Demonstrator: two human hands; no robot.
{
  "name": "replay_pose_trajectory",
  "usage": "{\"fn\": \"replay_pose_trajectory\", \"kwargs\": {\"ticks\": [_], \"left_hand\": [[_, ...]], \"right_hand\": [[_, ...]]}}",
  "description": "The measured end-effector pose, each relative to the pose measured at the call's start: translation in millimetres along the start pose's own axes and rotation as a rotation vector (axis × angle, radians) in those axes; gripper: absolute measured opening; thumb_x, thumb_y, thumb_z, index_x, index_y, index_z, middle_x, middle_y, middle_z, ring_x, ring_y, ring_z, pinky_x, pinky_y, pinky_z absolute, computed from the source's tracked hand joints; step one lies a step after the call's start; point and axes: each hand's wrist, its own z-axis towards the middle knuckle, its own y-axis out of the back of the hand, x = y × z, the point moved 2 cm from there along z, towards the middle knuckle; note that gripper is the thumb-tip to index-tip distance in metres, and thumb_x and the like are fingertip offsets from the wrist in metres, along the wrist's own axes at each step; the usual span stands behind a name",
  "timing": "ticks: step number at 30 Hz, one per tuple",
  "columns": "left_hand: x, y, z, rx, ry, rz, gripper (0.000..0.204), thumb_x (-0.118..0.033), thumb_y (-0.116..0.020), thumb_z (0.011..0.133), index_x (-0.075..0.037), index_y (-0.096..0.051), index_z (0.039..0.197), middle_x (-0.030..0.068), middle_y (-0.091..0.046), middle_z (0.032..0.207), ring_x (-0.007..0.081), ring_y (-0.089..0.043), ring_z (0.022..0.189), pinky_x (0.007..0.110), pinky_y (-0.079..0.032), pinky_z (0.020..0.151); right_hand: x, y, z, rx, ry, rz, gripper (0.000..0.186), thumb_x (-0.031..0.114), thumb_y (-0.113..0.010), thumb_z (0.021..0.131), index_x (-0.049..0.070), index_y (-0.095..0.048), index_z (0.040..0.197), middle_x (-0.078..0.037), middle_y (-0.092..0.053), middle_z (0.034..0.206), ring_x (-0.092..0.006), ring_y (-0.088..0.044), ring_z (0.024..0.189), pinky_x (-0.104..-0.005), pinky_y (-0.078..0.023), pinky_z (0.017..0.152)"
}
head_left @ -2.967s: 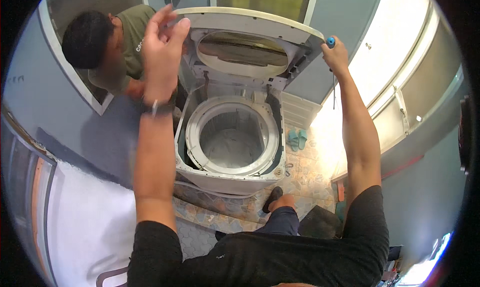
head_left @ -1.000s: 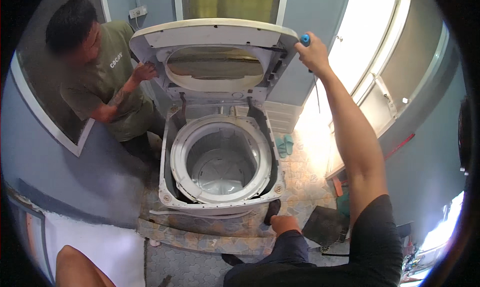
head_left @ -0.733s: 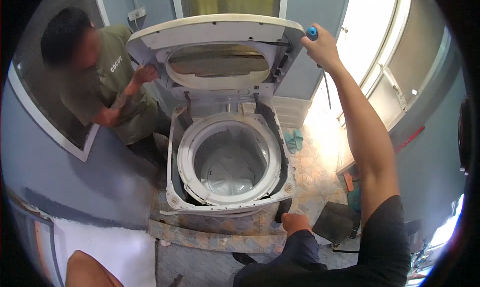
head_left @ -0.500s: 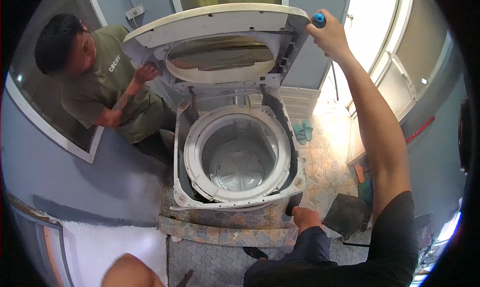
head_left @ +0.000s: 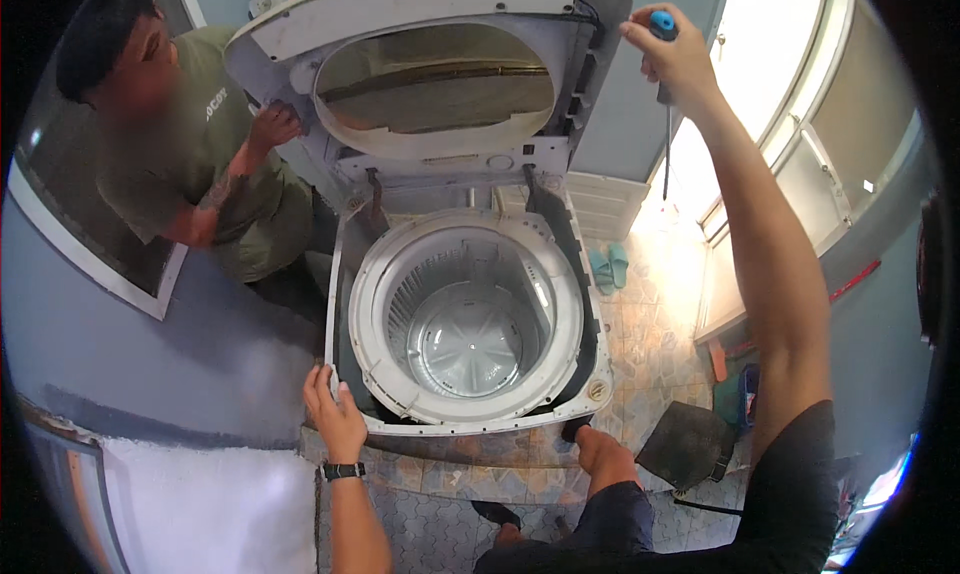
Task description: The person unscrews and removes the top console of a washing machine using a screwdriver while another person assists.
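Note:
A white top-load washing machine [head_left: 345,274] stands before me, its top panel [head_left: 440,24] tilted up at the back and its round tub [head_left: 470,344] exposed. My left hand [head_left: 337,419], a dark watch on its wrist, is at the front left corner of the cabinet, with fingers and thumb around the edge. Raised at the upper right, my right hand [head_left: 682,69] is closed around a screwdriver [head_left: 667,154] with a blue handle end, its long shaft pointing down. The fingertips of that hand are close to the raised panel's right edge.
A co-worker [head_left: 210,174] at the left has a hand [head_left: 275,124] at the panel's left edge. Teal slippers [head_left: 608,267] lie on the tiles right of the machine. A black square object [head_left: 687,442] sits at the lower right. The doorway [head_left: 740,94] is bright.
My left hand has come up from the lower edge to the machine's front left corner. The raised panel has tipped further back. My right hand has shifted slightly right with the screwdriver.

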Motion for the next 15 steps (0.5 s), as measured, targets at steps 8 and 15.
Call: {"fn": "replay_pose_trajectory", "kwargs": {"ticks": [8, 15], "left_hand": [[-0.7, 3.6, 1.2, 0.045, -0.083, 0.095, 0.042, -0.016, -0.055, 0.099, -0.001, -0.052, 0.137, 0.0224, -0.046, 0.143, 0.0411, -0.043, 0.133, 0.05, -0.033, 0.112], [6.5, -1.7, 5.6, 0.053, -0.098, 0.061, 0.04, -0.018, -0.054, 0.099, -0.002, -0.052, 0.136, 0.0219, -0.048, 0.14, 0.0411, -0.045, 0.131, 0.049, -0.034, 0.111]], "right_hand": [[-1.9, -20.9, 14.7, -0.016, -0.097, 0.069, 0.036, 0.033, -0.076, 0.091, 0.008, -0.064, 0.114, 0.0, -0.058, 0.078, -0.008, -0.055, 0.058, -0.0247, -0.042, 0.05], [-1.9, -17.3, 10.6, -0.033, -0.2, 0.217, 0.031, 0.021, -0.073, 0.092, 0.003, -0.06, 0.113, -0.005, -0.057, 0.07, -0.0142, -0.054, 0.051, -0.0307, -0.045, 0.046]]}}
